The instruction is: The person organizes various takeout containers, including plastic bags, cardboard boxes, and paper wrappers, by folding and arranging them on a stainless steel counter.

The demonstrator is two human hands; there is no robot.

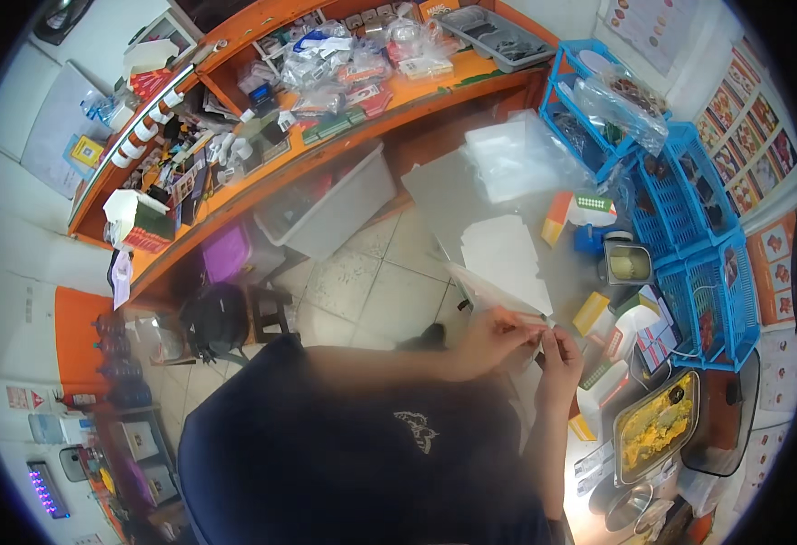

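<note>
Both hands meet at the near edge of the steel-grey table [443,197]. My left hand [504,337] pinches the edge of a thin translucent sheet, apparently a plastic bag [484,287]. The fingertips of my right hand [559,351] are closed at the same corner, close against the left fingers; the exact grip is blurred. Just beyond the hands, a pile of white paper sheets [504,255] lies flat. Farther back rests a stack of clear plastic bags [507,160]. Right of my right hand are folded card food boxes [620,334] in white, yellow, red and green.
Blue plastic baskets [685,197] line the wall at right. Before them stands a steel container [629,262]. A tray of yellow food [657,429] and a metal bowl [629,507] sit nearer. Across the tiled floor runs an orange counter [398,102], with a grey bin [340,204] beneath.
</note>
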